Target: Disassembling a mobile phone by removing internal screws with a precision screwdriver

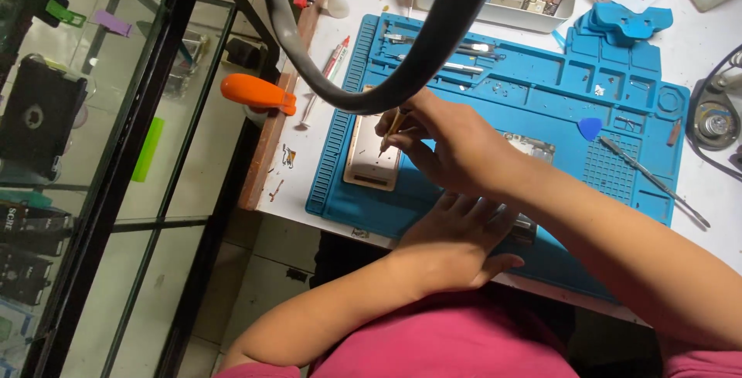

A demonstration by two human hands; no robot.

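Fingers of the right hand were pinched together on a thin yellowish tool, its tip touching the top of a pale phone body lying flat on the blue repair mat. The left hand lay palm down, its grip spread flat and holding nothing, on the mat's near edge at the front of the white tabletop. A blue pick and metal tweezers lay well apart, farther right.
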